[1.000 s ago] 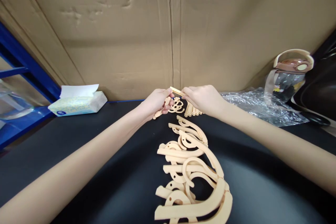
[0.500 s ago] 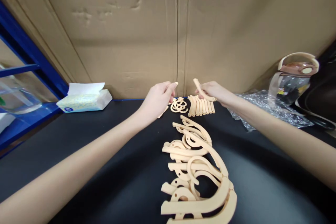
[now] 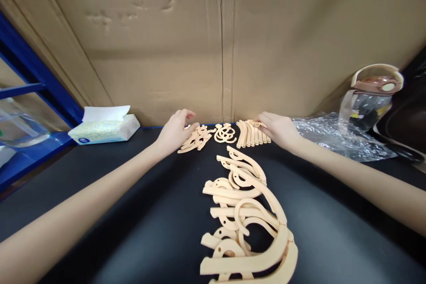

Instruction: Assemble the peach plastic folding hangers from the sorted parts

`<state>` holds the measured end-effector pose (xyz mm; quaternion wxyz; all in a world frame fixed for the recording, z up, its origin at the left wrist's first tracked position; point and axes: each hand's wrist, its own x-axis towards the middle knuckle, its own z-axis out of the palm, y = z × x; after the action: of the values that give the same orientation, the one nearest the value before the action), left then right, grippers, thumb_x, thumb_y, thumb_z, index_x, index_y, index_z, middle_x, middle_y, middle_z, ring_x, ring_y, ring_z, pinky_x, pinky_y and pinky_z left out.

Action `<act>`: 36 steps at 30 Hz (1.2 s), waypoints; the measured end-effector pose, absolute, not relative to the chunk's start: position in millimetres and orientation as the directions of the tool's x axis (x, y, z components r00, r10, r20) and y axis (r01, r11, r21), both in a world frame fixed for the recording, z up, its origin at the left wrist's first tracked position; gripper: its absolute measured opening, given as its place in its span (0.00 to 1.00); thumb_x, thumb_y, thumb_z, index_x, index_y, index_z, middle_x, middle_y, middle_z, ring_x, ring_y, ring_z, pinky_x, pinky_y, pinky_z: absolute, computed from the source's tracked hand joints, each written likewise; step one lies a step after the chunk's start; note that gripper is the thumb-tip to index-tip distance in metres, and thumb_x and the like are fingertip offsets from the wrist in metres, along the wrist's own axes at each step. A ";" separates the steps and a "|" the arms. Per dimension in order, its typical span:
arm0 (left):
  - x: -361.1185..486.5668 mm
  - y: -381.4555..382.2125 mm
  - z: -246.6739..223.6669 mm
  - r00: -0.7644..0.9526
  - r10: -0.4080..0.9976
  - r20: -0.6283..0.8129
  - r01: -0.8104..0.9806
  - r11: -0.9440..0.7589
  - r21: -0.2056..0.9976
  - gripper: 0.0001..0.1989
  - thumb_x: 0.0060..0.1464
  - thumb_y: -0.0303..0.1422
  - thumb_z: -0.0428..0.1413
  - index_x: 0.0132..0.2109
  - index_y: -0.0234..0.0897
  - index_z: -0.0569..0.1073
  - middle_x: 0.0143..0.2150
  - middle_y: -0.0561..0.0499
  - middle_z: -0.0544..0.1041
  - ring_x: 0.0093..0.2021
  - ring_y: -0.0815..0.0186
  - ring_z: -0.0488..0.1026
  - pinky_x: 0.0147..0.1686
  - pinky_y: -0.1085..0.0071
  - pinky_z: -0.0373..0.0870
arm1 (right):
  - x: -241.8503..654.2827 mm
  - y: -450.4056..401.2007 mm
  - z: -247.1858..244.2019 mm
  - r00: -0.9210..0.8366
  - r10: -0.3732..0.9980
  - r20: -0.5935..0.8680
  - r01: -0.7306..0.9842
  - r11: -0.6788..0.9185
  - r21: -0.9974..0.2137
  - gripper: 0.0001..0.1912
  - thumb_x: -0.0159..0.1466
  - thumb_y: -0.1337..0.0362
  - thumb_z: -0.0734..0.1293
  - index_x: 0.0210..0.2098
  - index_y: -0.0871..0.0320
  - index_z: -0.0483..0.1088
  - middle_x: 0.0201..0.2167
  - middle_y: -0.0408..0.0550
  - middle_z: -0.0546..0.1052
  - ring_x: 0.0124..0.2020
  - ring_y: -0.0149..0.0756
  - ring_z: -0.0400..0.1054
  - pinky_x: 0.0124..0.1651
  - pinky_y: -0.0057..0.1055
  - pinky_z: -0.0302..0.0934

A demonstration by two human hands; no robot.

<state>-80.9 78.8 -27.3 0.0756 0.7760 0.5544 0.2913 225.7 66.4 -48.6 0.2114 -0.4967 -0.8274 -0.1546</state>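
Observation:
My left hand (image 3: 176,131) hovers over a loose pile of small flat beige pieces (image 3: 196,140), its thumb and fingers apart and nothing visible in them. My right hand (image 3: 279,132) is low over a row of curved beige hanger arms (image 3: 244,135). Its fingers are bent around one beige hanger arm (image 3: 256,123), mostly hidden by the hand, lying against the top of the row. Between the hands is a small heap of beige hooks (image 3: 225,133). Closer to me, several folded beige hangers with hooks (image 3: 246,195) overlap in a long stack.
A tissue pack (image 3: 104,128) stands at the left beside a blue metal frame (image 3: 63,102). On the right are crumpled clear plastic (image 3: 326,135) and a drinking bottle (image 3: 369,102). A cardboard wall (image 3: 159,53) rises behind the black tabletop (image 3: 140,230).
My left hand has moved left and opened, uncovering the pile of flat pieces. My right hand has lowered its hanger arm from above the row down onto it.

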 end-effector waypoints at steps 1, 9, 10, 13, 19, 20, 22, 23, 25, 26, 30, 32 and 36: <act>-76.0 67.6 -24.1 0.282 0.899 0.337 0.798 -0.414 0.437 0.16 0.54 0.40 0.51 0.47 0.36 0.69 0.46 0.45 0.72 0.42 0.62 0.68 0.42 0.68 0.62 | 224.8 65.4 -51.6 -0.434 0.760 0.484 0.881 0.470 0.051 0.11 0.65 0.67 0.55 0.39 0.59 0.68 0.39 0.54 0.75 0.39 0.41 0.69 0.34 0.31 0.56; -61.8 -18.8 -0.3 0.704 0.696 -0.142 0.620 -0.504 0.601 0.19 0.47 0.45 0.60 0.45 0.44 0.72 0.44 0.52 0.74 0.43 0.63 0.68 0.39 0.73 0.63 | 220.5 66.2 -60.4 -0.518 0.745 0.419 0.807 0.588 -0.047 0.13 0.65 0.69 0.55 0.42 0.57 0.70 0.46 0.52 0.73 0.44 0.40 0.69 0.44 0.34 0.61; -62.6 -23.8 0.5 0.715 0.681 -0.161 0.616 -0.503 0.607 0.20 0.45 0.45 0.61 0.45 0.44 0.72 0.44 0.52 0.73 0.43 0.63 0.68 0.40 0.72 0.63 | 219.7 65.4 -60.1 -0.528 0.739 0.419 0.794 0.604 -0.064 0.13 0.65 0.69 0.56 0.42 0.57 0.70 0.47 0.51 0.73 0.46 0.40 0.69 0.46 0.35 0.61; -64.7 -29.9 -0.4 0.721 0.677 -0.150 0.615 -0.524 0.589 0.19 0.45 0.44 0.62 0.44 0.45 0.72 0.43 0.53 0.73 0.41 0.63 0.69 0.39 0.72 0.63 | 213.4 53.2 -55.1 -0.521 0.729 0.444 0.770 0.625 -0.123 0.12 0.66 0.66 0.56 0.44 0.56 0.68 0.47 0.51 0.73 0.47 0.39 0.68 0.48 0.35 0.61; -60.1 -16.7 -11.7 0.606 0.796 0.010 0.691 -0.533 0.488 0.12 0.56 0.43 0.52 0.41 0.43 0.72 0.36 0.54 0.74 0.36 0.66 0.69 0.34 0.73 0.62 | 189.3 -1.6 -34.8 -0.481 0.863 0.154 0.820 0.505 -0.268 0.18 0.59 0.48 0.64 0.24 0.56 0.66 0.22 0.42 0.72 0.24 0.31 0.64 0.27 0.28 0.53; -57.7 -13.4 -13.9 0.587 0.809 0.029 0.696 -0.522 0.493 0.12 0.57 0.43 0.51 0.40 0.42 0.72 0.34 0.55 0.74 0.33 0.66 0.69 0.32 0.73 0.61 | 186.7 -8.0 -32.2 -0.473 0.875 0.105 0.832 0.483 -0.273 0.20 0.58 0.46 0.65 0.22 0.56 0.65 0.20 0.41 0.72 0.22 0.31 0.63 0.26 0.28 0.51; -51.7 -7.6 -18.0 0.555 0.831 0.042 0.703 -0.495 0.511 0.14 0.57 0.45 0.51 0.37 0.41 0.73 0.30 0.55 0.74 0.30 0.68 0.67 0.29 0.73 0.60 | 184.5 -15.1 -28.2 -0.467 0.883 0.041 0.833 0.455 -0.315 0.21 0.58 0.46 0.64 0.21 0.57 0.66 0.19 0.40 0.71 0.21 0.29 0.61 0.25 0.27 0.49; -48.5 -5.2 -20.0 0.545 0.837 0.039 0.707 -0.484 0.516 0.15 0.56 0.46 0.51 0.35 0.40 0.73 0.30 0.55 0.74 0.29 0.68 0.67 0.28 0.74 0.59 | 184.8 -16.3 -26.8 -0.471 0.882 0.019 0.824 0.448 -0.346 0.20 0.59 0.47 0.64 0.22 0.56 0.67 0.18 0.40 0.70 0.21 0.29 0.61 0.25 0.27 0.49; -42.0 -1.7 -24.1 0.542 0.840 0.029 0.709 -0.475 0.521 0.16 0.54 0.47 0.53 0.34 0.40 0.73 0.30 0.55 0.75 0.28 0.68 0.67 0.27 0.74 0.58 | 186.9 -16.5 -25.1 -0.494 0.869 -0.017 0.797 0.445 -0.410 0.19 0.59 0.48 0.63 0.23 0.56 0.70 0.19 0.40 0.70 0.21 0.28 0.60 0.25 0.26 0.49; -38.9 -0.5 -26.3 0.549 0.835 0.024 0.704 -0.478 0.526 0.15 0.52 0.47 0.55 0.34 0.40 0.74 0.31 0.55 0.75 0.28 0.68 0.67 0.27 0.74 0.58 | 188.2 -16.3 -25.0 -0.509 0.860 -0.032 0.783 0.447 -0.432 0.18 0.59 0.48 0.64 0.24 0.56 0.71 0.19 0.39 0.69 0.21 0.27 0.59 0.25 0.26 0.48; -27.2 0.9 -33.4 0.581 0.812 0.055 0.653 -0.505 0.565 0.13 0.50 0.45 0.57 0.33 0.39 0.74 0.31 0.54 0.76 0.29 0.68 0.68 0.28 0.74 0.58 | 189.8 -16.7 -29.4 -0.531 0.845 -0.057 0.732 0.424 -0.534 0.18 0.56 0.48 0.66 0.24 0.57 0.71 0.18 0.39 0.65 0.20 0.26 0.54 0.23 0.26 0.45; -20.9 -0.1 -34.0 0.591 0.803 0.070 0.568 -0.477 0.671 0.13 0.51 0.43 0.56 0.31 0.37 0.74 0.28 0.54 0.73 0.28 0.68 0.67 0.27 0.74 0.57 | 188.0 -16.3 -31.2 -0.518 0.854 -0.047 0.666 0.368 -0.649 0.17 0.57 0.50 0.66 0.25 0.58 0.71 0.19 0.39 0.65 0.21 0.26 0.54 0.23 0.26 0.45; -9.4 -0.3 -28.7 0.583 0.809 0.071 0.375 -0.346 0.860 0.15 0.57 0.41 0.49 0.31 0.35 0.70 0.27 0.54 0.69 0.27 0.70 0.65 0.27 0.75 0.61 | 185.0 -10.3 -24.4 -0.483 0.873 0.069 0.475 0.328 -0.816 0.16 0.57 0.51 0.66 0.27 0.59 0.69 0.23 0.41 0.68 0.25 0.28 0.60 0.28 0.26 0.53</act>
<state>-9.4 -0.3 -28.7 0.4278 0.7800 0.3797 0.2538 185.0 -10.3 -24.4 0.2604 -0.4365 -0.7721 0.3815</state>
